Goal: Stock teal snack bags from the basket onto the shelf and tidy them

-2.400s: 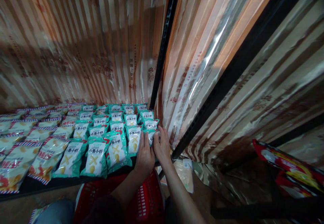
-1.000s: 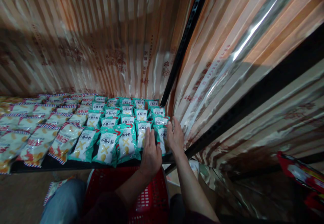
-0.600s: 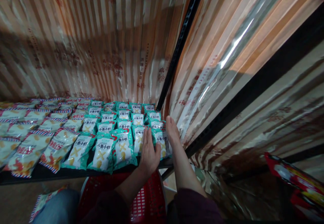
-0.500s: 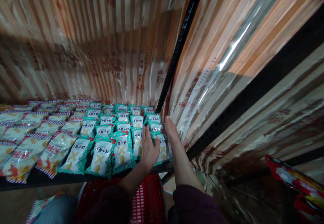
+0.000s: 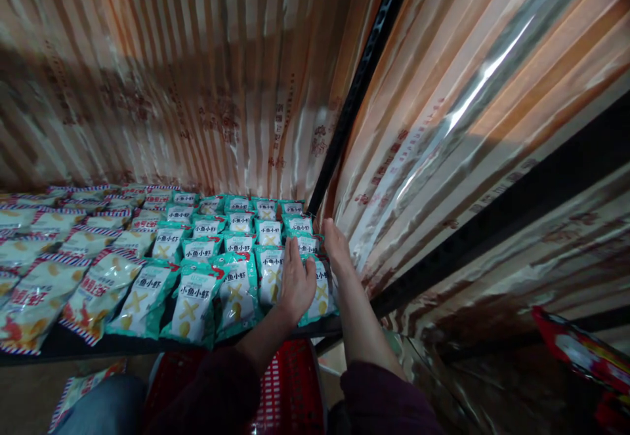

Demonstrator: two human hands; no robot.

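Observation:
Teal-and-white snack bags stand in rows on a dark shelf. My left hand is on edge, its fingers stretched out flat, between the two rightmost columns of bags. Its thumb lies over the front bag of the last column, partly covering it. On the far side of that column, my right hand is held upright with the fingers pointing to the back, seen mostly from its edge. The last column sits between my two hands, and neither hand has a bag lifted.
White snack bags with striped edges fill the shelf's left side. A black metal post rises behind the right corner, with striped plastic sheeting around. Below the shelf is a red basket. Red packets appear at lower right.
The view has shifted slightly. Both hands stay on either side of the last column, with my right hand's fingers looking a little more bent. The bags look nearly the same.

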